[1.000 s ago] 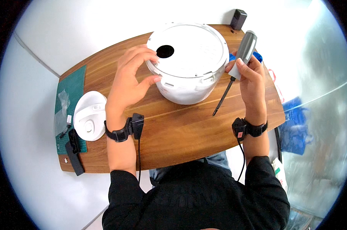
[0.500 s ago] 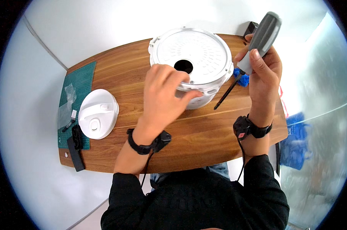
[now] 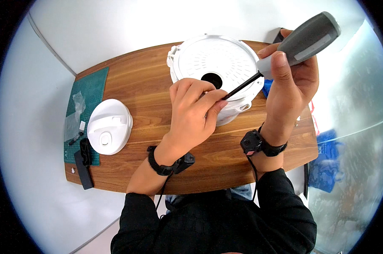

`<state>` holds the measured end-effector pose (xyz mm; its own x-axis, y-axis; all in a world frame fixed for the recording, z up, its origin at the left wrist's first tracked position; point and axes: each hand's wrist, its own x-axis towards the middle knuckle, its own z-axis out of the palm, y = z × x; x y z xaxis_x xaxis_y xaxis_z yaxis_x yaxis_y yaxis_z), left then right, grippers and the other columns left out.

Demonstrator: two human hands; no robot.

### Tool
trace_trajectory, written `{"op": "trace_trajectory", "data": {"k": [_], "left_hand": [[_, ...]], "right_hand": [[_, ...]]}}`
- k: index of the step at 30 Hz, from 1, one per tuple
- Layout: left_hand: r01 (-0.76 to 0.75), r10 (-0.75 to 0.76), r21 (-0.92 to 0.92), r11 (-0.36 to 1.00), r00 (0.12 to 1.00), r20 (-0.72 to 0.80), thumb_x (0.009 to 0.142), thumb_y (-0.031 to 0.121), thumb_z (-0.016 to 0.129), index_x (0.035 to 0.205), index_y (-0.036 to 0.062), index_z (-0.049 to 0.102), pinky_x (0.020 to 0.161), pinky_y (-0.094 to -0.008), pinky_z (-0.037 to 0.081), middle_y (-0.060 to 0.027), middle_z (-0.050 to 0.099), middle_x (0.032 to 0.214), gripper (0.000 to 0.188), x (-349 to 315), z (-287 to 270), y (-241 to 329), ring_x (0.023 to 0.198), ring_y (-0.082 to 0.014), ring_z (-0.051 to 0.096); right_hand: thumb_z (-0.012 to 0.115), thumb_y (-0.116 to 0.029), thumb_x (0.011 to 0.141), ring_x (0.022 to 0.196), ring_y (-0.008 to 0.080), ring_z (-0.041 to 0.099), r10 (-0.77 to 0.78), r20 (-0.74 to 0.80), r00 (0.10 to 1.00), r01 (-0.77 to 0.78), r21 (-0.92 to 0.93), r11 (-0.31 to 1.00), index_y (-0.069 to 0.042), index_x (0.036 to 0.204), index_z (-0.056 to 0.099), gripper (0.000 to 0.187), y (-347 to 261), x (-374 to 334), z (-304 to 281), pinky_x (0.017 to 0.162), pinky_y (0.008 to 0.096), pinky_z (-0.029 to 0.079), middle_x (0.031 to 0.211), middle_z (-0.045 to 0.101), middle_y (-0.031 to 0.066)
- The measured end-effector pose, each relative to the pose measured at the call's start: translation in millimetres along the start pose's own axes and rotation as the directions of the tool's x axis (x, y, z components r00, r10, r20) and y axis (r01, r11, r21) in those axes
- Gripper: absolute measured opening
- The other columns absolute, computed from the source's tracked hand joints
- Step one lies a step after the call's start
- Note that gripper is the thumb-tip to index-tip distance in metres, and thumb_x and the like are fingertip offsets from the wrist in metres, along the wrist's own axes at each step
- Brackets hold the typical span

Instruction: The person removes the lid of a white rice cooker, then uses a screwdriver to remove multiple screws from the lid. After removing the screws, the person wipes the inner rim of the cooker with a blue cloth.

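Over the desk (image 3: 128, 84), our right hand (image 3: 291, 86) has raised the screwdriver (image 3: 301, 40), clamped on its handle; our left hand (image 3: 195, 110) now pinches the tip above the white cooker (image 3: 217, 63).

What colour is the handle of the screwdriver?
Grey, seen in the head view: the screwdriver handle in the right hand.

Both forearms come up from the lower edge in black sleeves, each wrist wearing a black band. The left hand (image 3: 194, 111) has its fingertips pinched together. The right hand (image 3: 292, 82) is raised higher, fingers wrapped closed, thumb extended upward.
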<state>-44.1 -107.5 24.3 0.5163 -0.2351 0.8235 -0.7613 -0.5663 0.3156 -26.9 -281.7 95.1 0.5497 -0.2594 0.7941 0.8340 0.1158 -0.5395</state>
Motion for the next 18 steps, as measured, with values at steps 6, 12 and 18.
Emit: {"op": "trace_trajectory", "data": {"k": [6, 12, 18], "left_hand": [[0.031, -0.031, -0.012, 0.999, 0.999, -0.018, 0.08, 0.012, 0.079, 0.093, 0.0102, 0.077, 0.085, -0.0396, 0.037, -0.0028, 0.066, 0.089, 0.014, 3, -1, 3, 0.089, -0.0232, 0.058], [0.059, -0.06, -0.039, 0.998, 0.998, -0.015, 0.079, 0.011, 0.08, 0.092, 0.0104, 0.077, 0.084, -0.0394, 0.037, -0.0022, 0.066, 0.088, 0.013, 4, 0, 2, 0.089, -0.0228, 0.058], [0.065, -0.065, -0.048, 0.997, 0.998, -0.014, 0.08, 0.01, 0.079, 0.091, 0.0099, 0.076, 0.084, -0.0395, 0.037, -0.0023, 0.066, 0.088, 0.011, 4, -1, 4, 0.089, -0.0229, 0.057]], "right_hand": [[0.081, -0.01, 0.088, 0.088, 0.012, 0.069, -0.008, 0.04, 0.999, 0.007, 0.022, 1.0, 0.005, 0.124, 0.061, 0.044, -3, 3, 0, 0.079, 0.0241, 0.054, 0.095, 0.072, 0.0077], [0.08, -0.025, 0.089, 0.089, 0.0214, 0.074, 0.012, 0.204, 0.979, 0.022, -0.166, 0.986, 0.002, 0.121, 0.064, 0.045, -4, 8, -4, 0.083, 0.0356, 0.058, 0.108, 0.074, 0.0163], [0.079, -0.026, 0.09, 0.092, 0.022, 0.074, 0.071, 0.295, 0.953, -0.003, -0.226, 0.974, 0.005, 0.125, 0.062, 0.049, -4, 16, 0, 0.08, 0.0334, 0.059, 0.105, 0.075, 0.0163]]}}
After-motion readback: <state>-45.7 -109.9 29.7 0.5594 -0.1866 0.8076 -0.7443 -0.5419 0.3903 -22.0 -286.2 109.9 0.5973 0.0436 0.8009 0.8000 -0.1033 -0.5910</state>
